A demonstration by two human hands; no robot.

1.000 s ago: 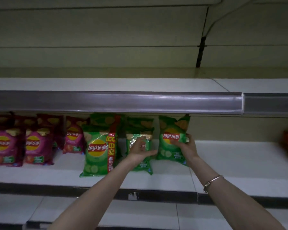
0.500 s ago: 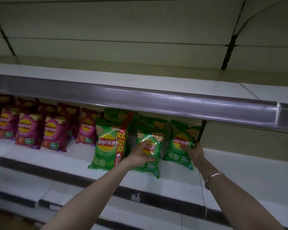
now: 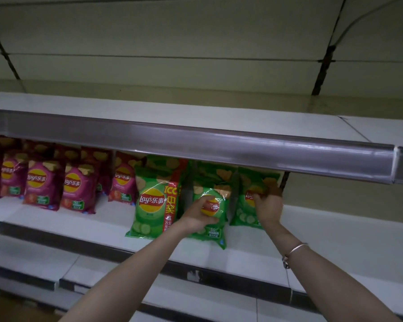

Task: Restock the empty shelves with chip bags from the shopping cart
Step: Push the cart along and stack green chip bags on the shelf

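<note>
Three rows of green chip bags stand on the white middle shelf. My left hand grips the front small green bag of the centre row, fingers curled round its left edge. My right hand holds the rightmost green bag near its top, fingers over the logo. A larger green bag with a red stripe stands just left of them. The shopping cart is out of sight.
Several magenta chip bags fill the shelf to the left. The upper shelf with its grey price rail overhangs the bags. White shelf surface stretches to the right of my right hand. A lower shelf lies below.
The view has swung left and tilted, bringing more magenta bags into sight. Both hands stay on the same green bags; my right hand has shifted up to the bag's top.
</note>
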